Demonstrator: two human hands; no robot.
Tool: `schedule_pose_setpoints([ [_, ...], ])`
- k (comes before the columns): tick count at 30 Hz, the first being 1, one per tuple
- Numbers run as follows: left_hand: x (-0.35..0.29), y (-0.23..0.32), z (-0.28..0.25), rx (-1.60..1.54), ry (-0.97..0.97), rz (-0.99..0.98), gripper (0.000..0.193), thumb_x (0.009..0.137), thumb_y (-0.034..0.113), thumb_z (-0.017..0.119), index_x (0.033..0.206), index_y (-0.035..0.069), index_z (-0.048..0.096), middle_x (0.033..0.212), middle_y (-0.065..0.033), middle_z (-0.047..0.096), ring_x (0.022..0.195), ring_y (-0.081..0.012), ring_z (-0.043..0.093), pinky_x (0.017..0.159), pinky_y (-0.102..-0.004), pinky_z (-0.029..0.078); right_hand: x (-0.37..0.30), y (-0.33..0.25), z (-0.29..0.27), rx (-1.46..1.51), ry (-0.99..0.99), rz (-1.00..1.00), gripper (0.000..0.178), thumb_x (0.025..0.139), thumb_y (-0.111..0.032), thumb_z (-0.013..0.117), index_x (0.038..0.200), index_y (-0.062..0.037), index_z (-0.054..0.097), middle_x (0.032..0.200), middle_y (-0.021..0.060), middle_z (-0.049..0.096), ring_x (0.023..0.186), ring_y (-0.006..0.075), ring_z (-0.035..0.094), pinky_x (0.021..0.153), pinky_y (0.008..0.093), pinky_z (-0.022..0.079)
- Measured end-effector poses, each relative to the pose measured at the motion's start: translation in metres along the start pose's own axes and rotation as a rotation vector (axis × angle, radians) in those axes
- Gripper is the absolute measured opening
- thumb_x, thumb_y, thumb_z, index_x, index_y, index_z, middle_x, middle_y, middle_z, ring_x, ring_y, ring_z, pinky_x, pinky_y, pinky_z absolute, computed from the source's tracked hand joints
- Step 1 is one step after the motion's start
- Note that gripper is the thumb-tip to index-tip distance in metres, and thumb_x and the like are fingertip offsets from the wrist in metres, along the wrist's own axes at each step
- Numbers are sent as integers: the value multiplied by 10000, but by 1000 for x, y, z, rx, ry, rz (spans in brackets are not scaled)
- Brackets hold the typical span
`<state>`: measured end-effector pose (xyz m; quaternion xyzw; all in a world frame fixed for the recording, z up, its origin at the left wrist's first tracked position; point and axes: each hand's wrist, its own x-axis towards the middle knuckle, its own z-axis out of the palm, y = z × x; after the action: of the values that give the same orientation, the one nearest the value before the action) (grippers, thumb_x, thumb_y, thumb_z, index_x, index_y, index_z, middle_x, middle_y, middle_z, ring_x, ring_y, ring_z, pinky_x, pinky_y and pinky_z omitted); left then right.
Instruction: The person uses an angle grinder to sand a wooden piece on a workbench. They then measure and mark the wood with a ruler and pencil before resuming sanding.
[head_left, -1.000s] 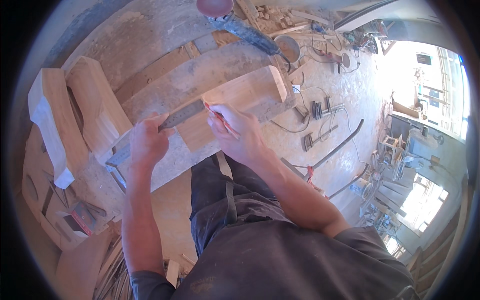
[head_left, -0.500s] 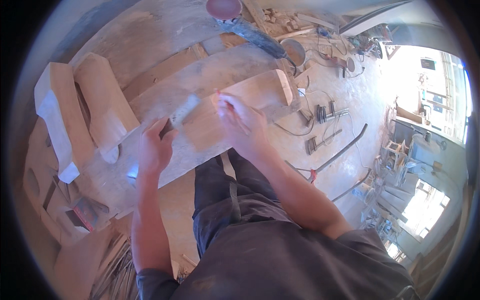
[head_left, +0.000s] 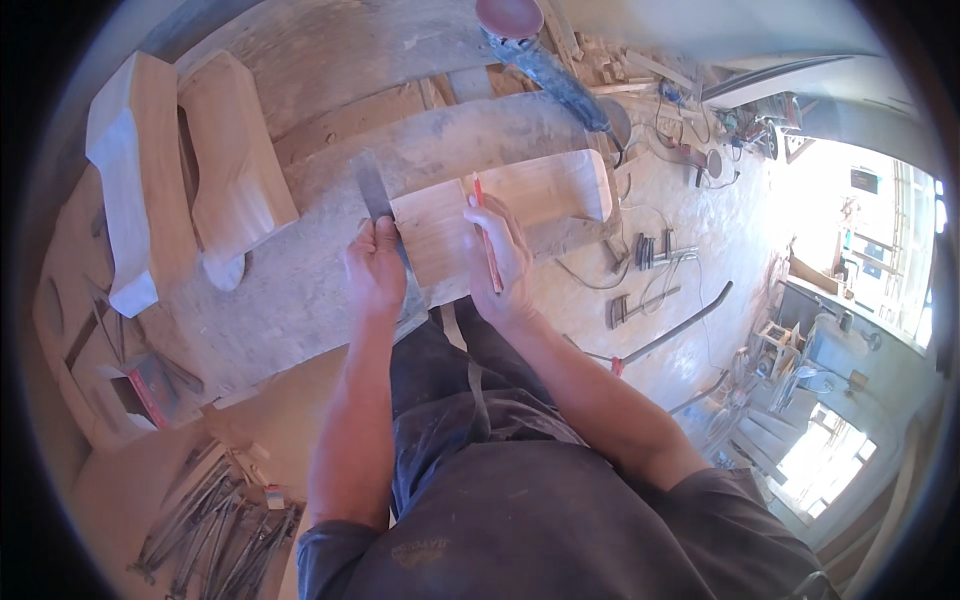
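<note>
A shaped block of pale wood point(head_left: 435, 245) lies on the worn bench top in front of me, with a curved cut along its right part. My left hand point(head_left: 378, 270) is closed on a flat grey metal ruler point(head_left: 372, 185), which runs along the block's left end. Whether the ruler has a cross-piece, I cannot tell; fingers cover part of it. Over the block, my right hand point(head_left: 505, 255) is closed around a red pencil point(head_left: 487, 235). The pencil's upper end stands above the fingers, near a line across the wood.
Two larger shaped wood pieces point(head_left: 155, 180) lie at the left of the bench point(head_left: 270, 335). An angle grinder point(head_left: 550, 75) with a round pad rests at its far side. Clamps point(head_left: 660, 252) and cords lie on the floor to the right. Several metal rods point(head_left: 215, 530) are piled lower left.
My left hand has moved right, bringing the ruler from a blurred position left of the block to its left end. My right hand has shifted slightly right with the pencil. The view has shifted too.
</note>
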<state>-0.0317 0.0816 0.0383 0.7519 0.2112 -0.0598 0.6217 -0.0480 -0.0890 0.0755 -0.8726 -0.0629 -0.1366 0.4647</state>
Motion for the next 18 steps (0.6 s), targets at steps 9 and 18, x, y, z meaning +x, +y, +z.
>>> schedule_pose_setpoints([
  [9,-58,0,-15,390,-64,430,260,1047,116,630,841,-19,544,792,-268,586,745,-471,602,663,-507,461,-21,29,9,12,36,-22,317,960,34,607,1269,-33,633,1382,233,627,1262,435,625,1072,478,506],
  [18,-40,18,-11,481,92,380,131,1003,81,639,899,3,623,922,-230,666,774,-472,667,659,-537,520,-15,17,9,-125,41,-102,337,884,113,652,1170,-65,642,1268,195,629,1221,419,631,997,475,530],
])
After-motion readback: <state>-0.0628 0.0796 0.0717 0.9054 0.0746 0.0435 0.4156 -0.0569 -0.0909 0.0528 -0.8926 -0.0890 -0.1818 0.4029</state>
